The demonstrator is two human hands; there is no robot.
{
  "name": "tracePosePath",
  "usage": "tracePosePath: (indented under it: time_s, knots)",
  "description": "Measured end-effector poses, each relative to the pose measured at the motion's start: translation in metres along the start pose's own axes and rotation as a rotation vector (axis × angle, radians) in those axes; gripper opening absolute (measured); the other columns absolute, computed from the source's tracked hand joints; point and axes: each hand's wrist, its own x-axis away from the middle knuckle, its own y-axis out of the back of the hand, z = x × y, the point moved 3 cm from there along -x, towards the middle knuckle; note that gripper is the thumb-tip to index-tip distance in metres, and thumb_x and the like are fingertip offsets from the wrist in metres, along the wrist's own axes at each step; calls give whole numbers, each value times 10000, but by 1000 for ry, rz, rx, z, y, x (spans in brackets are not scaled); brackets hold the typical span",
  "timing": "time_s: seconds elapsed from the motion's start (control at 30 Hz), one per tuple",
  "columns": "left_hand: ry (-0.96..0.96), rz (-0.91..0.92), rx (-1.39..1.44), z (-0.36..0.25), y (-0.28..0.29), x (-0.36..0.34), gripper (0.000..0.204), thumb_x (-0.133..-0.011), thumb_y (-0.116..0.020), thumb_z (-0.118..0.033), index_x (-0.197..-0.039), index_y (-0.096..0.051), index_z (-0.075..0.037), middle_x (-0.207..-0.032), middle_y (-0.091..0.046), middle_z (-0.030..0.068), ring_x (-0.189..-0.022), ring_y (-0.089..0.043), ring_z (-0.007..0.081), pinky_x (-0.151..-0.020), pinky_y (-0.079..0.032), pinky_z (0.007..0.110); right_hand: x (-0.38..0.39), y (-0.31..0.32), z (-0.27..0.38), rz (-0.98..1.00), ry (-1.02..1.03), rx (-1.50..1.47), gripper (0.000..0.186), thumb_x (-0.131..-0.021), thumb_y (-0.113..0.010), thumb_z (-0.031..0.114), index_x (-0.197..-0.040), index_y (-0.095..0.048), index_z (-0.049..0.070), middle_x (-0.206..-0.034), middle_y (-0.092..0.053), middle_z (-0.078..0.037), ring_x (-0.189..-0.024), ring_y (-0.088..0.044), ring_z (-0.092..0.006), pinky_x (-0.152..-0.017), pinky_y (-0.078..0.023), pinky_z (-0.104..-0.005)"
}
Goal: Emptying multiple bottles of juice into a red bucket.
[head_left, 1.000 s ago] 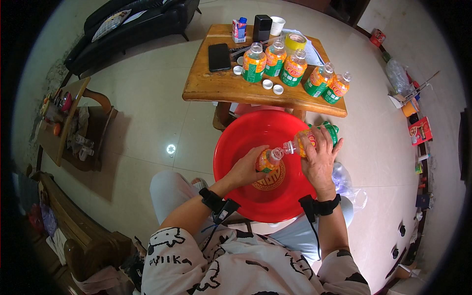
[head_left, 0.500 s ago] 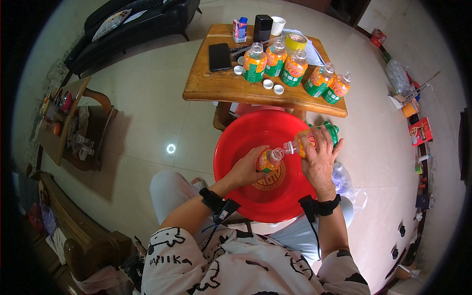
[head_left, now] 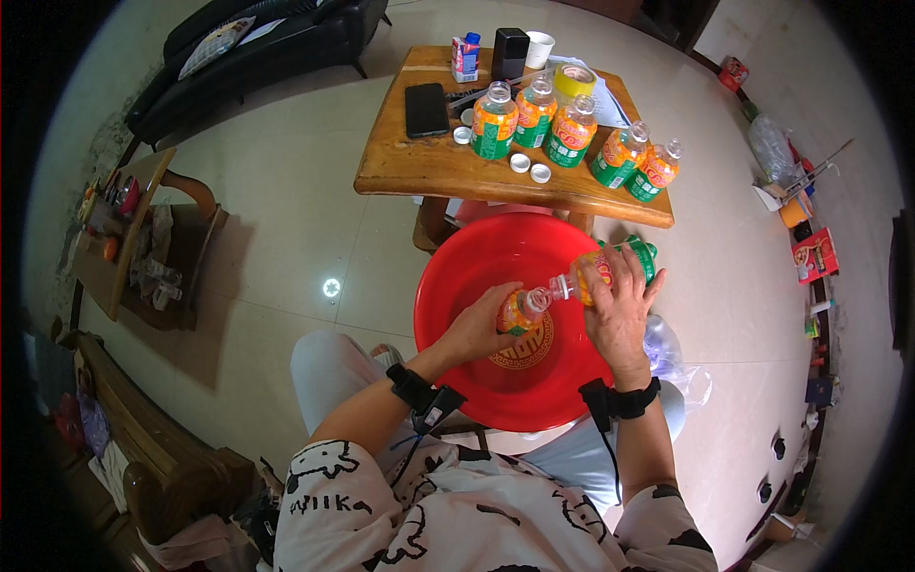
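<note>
My left hand grips an orange-labelled plastic bottle, tilted slightly with its open mouth facing up and to the right. My right hand is closed round another orange and green bottle, tipped nearly horizontal, its mouth pointing left, right by the other bottle's mouth. Whether liquid is flowing between them is too small to tell. Both are held over a large red plastic basin with a gold pattern on its bottom, between my knees.
A wooden table ahead carries several similar uncapped bottles, white caps, a phone, tape, a carton and a cup. A black sofa stands back left, a wooden stand left. Assorted items lie along the right wall.
</note>
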Motion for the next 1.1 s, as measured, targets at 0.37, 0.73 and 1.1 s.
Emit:
tracePosePath:
  time_s: [0.37,0.73,1.1]
  knots:
    - [39,13,-4,0,0,0,846,-670,-795,-74,-1384,-341,-78,-1378,-414,151,-1265,-445,301,-1047,-394,369,1,-1,0,8,9,10,632,-673,-679,35,-1241,-540,274,-1330,-444,-58,-1303,-367,-280,-1063,-71,-692]
    - [22,15,-13,-1,-1,1,825,-688,-789,-76,-1381,-340,-79,-1366,-414,148,-1251,-453,302,-1036,-404,372,1,0,2,-16,17,17,591,-698,-664,39,-1229,-548,272,-1315,-454,-53,-1301,-369,-277,-1063,-71,-689]
    - [26,0,29,-5,0,5,818,-669,-782,-76,-1368,-356,-81,-1337,-440,154,-1227,-472,313,-1008,-423,376,2,5,4,12,20,14,580,-710,-665,55,-1235,-554,275,-1321,-447,-58,-1310,-354,-280,-1059,-70,-693]
